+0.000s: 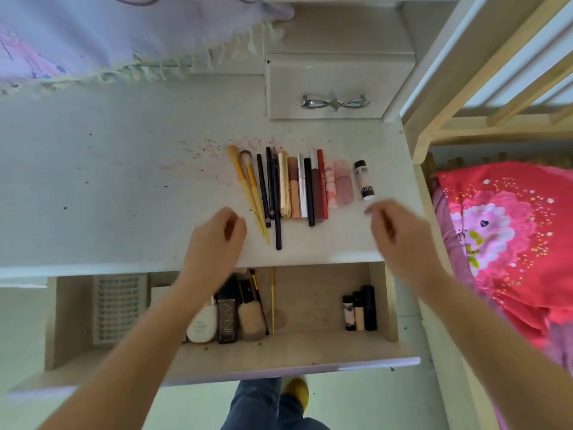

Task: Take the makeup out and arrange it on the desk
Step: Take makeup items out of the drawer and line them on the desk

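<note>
My left hand hovers just left of the row with its fingers loosely curled and nothing in them. My right hand hangs just below the small white black-capped bottle; its fingertips are blurred, so I cannot tell whether they pinch anything.

The makeup lies side by side on the white scuffed table: two yellow-handled brushes, about three dark slim pencils, one gold tube, roughly seven more sticks and tubes in peach, silver, black, brown, red and pink, then that bottle apart at the right.

Below, the open wooden drawer holds a white squeeze bottle, a dark box, a beige foundation bottle, two thin brushes and three small dark-capped tubes.

I judge the risk to be my wrists brushing the row as I reach back down, rolling the round pencils off the table's near edge into the drawer.
</note>
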### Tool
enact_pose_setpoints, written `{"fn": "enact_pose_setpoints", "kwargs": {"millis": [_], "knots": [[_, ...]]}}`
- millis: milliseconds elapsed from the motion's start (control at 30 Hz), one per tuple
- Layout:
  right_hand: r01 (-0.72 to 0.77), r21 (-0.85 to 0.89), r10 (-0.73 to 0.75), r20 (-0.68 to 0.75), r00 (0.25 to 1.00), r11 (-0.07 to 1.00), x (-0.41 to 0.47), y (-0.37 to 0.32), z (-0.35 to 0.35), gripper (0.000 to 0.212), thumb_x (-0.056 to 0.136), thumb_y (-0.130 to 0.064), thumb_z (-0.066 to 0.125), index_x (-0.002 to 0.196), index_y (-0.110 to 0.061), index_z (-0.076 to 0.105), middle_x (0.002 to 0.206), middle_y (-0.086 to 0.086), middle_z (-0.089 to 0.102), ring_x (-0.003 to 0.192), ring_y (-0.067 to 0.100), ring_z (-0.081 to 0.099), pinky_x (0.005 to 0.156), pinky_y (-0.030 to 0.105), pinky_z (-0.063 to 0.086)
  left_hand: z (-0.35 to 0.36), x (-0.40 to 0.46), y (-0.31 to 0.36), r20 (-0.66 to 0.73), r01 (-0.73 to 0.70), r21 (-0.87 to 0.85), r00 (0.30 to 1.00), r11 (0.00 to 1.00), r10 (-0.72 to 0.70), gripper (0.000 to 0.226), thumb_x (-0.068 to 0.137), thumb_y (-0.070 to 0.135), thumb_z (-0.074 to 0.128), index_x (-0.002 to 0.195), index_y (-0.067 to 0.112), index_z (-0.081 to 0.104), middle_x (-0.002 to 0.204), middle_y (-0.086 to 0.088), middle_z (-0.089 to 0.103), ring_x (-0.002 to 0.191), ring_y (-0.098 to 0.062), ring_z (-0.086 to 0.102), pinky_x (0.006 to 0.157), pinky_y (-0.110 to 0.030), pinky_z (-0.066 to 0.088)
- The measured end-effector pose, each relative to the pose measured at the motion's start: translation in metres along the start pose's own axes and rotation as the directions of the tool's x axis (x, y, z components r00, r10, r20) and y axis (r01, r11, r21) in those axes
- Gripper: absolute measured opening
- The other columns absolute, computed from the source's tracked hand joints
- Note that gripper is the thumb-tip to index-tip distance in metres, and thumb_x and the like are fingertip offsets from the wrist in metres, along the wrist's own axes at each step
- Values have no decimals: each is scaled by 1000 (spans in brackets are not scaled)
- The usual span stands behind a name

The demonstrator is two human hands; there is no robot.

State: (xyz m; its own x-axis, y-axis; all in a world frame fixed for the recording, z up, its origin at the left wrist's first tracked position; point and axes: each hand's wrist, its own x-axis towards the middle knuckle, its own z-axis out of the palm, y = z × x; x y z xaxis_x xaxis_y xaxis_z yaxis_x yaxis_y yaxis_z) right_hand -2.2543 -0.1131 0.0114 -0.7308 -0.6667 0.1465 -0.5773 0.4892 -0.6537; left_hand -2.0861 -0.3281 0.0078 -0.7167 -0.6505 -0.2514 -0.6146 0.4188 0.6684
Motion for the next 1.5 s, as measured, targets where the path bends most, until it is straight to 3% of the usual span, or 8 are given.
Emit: {"fn": "enact_pose_setpoints", "kwargs": {"millis": [133, 300, 533, 700, 867, 1100, 1267, 1500], "knots": [[145, -190, -41, 463, 885, 971, -82, 17, 39, 35, 93, -33, 31, 102, -19, 62, 93, -4, 64, 68, 14, 63, 57, 24, 49, 51, -75, -30, 256, 66, -49, 965, 997, -51, 12, 96, 22, 47, 86, 29, 51, 68, 6, 57, 55, -2, 52, 51, -18, 43], [45, -608, 427, 607, 670, 793, -92, 55, 82, 36, 95, -15, 42, 131, -11, 42, 131, 8, 43, 98, 31, 59, 70, 38, 49, 118, -52, -59, 270, 83, 245, 951, 966, -150, 27, 96, 22, 42, 120, 10, 45, 86, -12, 66, 75, -28, 63, 62, -33, 50], [9, -587, 403, 566, 719, 810, -91, 52, 85, 26, 92, -13, 51, 118, -11, 48, 123, 12, 46, 84, 30, 59, 61, 34, 44, 148, -22, -56, 285, -67, 678, 942, 732, -178, 39, 94, 0, 39, 133, 7, 42, 114, -13, 63, 97, -28, 64, 62, -32, 43], [-48, -422, 324, 614, 719, 905, -106, 47, 77, 22, 96, -21, 45, 117, -14, 44, 111, 10, 59, 90, 29, 59, 68, 33, 44, 141, -49, -64, 287, -37, 570, 945, 821, -157, 23, 94, 12, 43, 115, 8, 54, 101, -11, 65, 88, -29, 64, 63, -34, 45], [-86, -279, 244, 605, 758, 957, -101, 35, 61, 18, 97, -29, 47, 113, -21, 45, 92, -3, 60, 77, 16, 56, 58, 21, 39, 140, -40, -66, 242, 48, 565, 945, 824, -221, 38, 97, 18, 40, 133, 7, 37, 107, -12, 64, 94, -29, 64, 67, -35, 47], [-182, 137, 139, 276, 951, 974, -51, -6, 6, 11, 90, -20, 61, 97, -26, 54, 81, -10, 61, 67, 6, 55, 64, 7, 41, 157, -32, -49, 358, -187, 691, 928, 698, -105, 45, 94, 4, 41, 137, 15, 41, 111, -8, 64, 95, -24, 65, 62, -31, 44], [-176, 179, 178, 6, 984, 968, 5, 6, -26, 6, 93, -19, 57, 98, -21, 54, 77, -9, 59, 65, 8, 56, 63, 17, 45, 112, -58, -14, 506, -425, 377, 839, 823, 201, 17, 97, 29, 38, 109, 21, 47, 91, 3, 63, 74, -15, 60, 62, -26, 44], [-318, -51, 320, 34, 947, 947, 81, 40, -17, 23, 94, -26, 53, 108, -9, 58, 87, 3, 59, 81, 19, 55, 66, 26, 42, -16, -18, 18, -124, -207, -38, 972, 978, 201, 14, 95, 22, 48, 83, 15, 50, 62, 3, 50, 53, -10, 46, 51, -16, 38]]}}
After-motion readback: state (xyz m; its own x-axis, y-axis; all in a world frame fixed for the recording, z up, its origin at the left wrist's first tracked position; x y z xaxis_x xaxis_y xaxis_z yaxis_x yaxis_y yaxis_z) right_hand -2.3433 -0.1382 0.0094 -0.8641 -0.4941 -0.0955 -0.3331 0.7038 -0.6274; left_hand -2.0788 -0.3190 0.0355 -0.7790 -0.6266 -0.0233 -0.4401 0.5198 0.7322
